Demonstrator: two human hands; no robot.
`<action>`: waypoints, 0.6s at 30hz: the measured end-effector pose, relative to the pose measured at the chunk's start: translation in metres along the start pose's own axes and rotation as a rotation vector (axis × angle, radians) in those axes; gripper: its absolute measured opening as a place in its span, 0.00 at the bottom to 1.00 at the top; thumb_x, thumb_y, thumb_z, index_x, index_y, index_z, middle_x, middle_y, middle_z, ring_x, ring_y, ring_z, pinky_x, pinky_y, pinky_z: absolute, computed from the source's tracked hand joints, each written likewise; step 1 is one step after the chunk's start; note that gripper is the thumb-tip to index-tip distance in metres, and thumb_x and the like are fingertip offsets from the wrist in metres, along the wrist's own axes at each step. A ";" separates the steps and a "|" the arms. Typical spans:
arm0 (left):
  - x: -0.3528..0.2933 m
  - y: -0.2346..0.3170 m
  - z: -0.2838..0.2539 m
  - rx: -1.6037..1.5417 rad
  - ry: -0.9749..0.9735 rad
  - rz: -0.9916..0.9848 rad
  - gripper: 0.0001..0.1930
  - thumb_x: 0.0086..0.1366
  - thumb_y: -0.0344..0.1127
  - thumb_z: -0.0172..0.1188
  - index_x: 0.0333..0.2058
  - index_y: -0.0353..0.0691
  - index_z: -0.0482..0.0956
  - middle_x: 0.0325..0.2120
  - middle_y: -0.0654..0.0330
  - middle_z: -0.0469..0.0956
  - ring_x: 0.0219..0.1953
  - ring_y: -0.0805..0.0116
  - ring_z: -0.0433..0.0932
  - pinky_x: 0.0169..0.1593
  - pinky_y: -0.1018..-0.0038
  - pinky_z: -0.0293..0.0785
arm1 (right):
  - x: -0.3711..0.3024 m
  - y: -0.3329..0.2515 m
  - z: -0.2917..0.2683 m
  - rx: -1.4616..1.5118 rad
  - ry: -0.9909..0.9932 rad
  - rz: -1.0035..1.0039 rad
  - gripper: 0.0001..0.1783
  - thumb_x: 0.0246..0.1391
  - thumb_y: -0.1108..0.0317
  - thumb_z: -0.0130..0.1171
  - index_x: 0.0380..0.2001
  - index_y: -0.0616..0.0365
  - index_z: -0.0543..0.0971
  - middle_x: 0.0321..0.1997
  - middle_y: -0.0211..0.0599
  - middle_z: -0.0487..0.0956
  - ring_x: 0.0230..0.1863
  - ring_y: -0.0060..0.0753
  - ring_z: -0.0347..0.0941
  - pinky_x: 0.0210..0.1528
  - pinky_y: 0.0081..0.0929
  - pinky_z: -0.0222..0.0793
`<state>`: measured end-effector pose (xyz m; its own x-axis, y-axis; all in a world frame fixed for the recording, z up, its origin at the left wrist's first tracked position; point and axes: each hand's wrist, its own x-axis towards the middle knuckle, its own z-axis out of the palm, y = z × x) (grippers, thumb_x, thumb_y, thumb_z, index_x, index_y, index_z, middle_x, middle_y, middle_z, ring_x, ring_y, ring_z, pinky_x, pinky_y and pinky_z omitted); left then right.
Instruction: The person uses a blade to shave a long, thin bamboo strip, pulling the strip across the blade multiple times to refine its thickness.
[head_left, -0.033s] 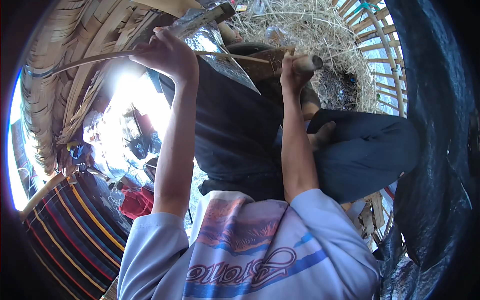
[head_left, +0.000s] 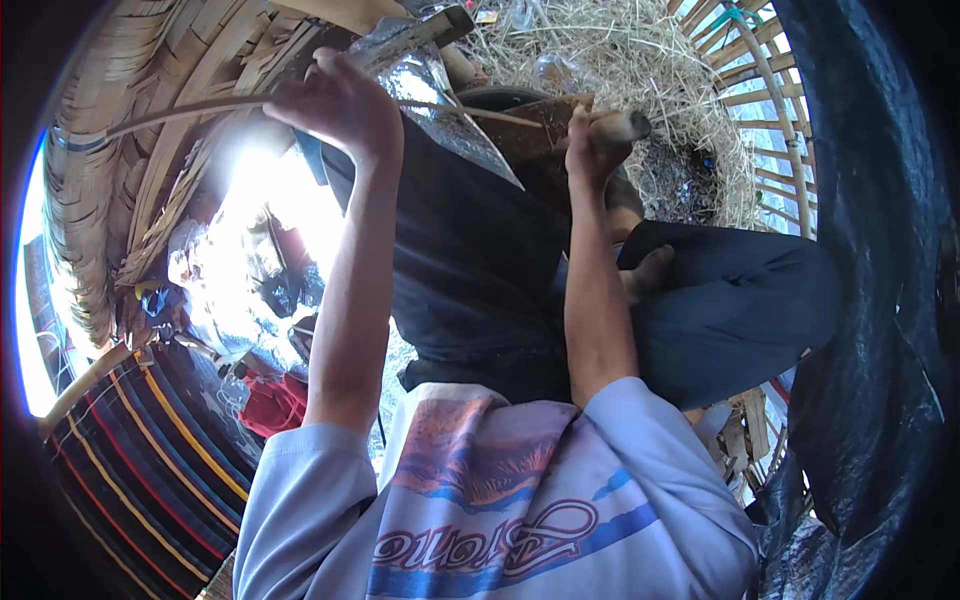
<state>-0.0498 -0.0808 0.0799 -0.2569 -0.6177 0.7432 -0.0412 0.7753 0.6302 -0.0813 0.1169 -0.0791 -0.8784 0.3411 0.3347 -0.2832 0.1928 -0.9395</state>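
Note:
A long, thin bamboo strip (head_left: 185, 109) runs from the far left, through my left hand (head_left: 340, 105), toward my right hand. My left hand is closed on the strip, with the wrist bent. My right hand (head_left: 594, 150) is wrapped round the thick wooden handle of a knife (head_left: 625, 126), its round butt pointing right. A broad, brown flat piece that looks like its blade lies left of that fist, partly hidden. The strip's right end (head_left: 510, 118) crosses over this brown piece. Both forearms reach forward over my dark trousers.
A wooden bar (head_left: 425, 36) slants beyond my left hand. Straw (head_left: 640, 60) covers the ground ahead, beside a slatted bamboo wall (head_left: 770, 110). Woven bamboo (head_left: 85, 220) stands at left, near a striped cloth (head_left: 150, 470) and a red cloth (head_left: 273, 403). Dark sheeting (head_left: 870, 300) hangs at right.
Both hands have shifted very slightly to the right, the knife handle with the right one. My grip on the strip and on the handle looks the same.

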 end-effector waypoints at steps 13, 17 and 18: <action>0.001 -0.003 -0.002 -0.238 0.025 -0.226 0.19 0.58 0.22 0.48 0.43 0.28 0.49 0.31 0.56 0.59 0.34 0.74 0.65 0.40 0.78 0.64 | 0.046 -0.021 -0.013 0.212 0.058 0.311 0.06 0.44 0.75 0.58 0.22 0.64 0.70 0.18 0.40 0.74 0.20 0.30 0.73 0.27 0.27 0.70; -0.004 0.002 -0.004 -0.262 -0.050 -0.207 0.19 0.58 0.22 0.49 0.44 0.29 0.49 0.32 0.56 0.58 0.35 0.74 0.65 0.40 0.77 0.64 | -0.008 0.011 -0.001 0.058 0.023 0.256 0.09 0.40 0.71 0.60 0.20 0.67 0.74 0.18 0.39 0.77 0.22 0.34 0.76 0.27 0.26 0.71; 0.000 0.001 -0.001 -0.196 -0.031 -0.177 0.22 0.58 0.22 0.49 0.46 0.27 0.48 0.32 0.56 0.58 0.35 0.74 0.65 0.40 0.77 0.64 | -0.001 0.007 0.006 0.113 -0.038 0.276 0.08 0.39 0.71 0.60 0.19 0.66 0.74 0.18 0.38 0.77 0.22 0.32 0.76 0.27 0.26 0.70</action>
<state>-0.0487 -0.0797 0.0806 -0.2920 -0.7348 0.6122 0.0992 0.6133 0.7836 -0.0850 0.1126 -0.0865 -0.9415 0.3309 0.0645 -0.0707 -0.0067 -0.9975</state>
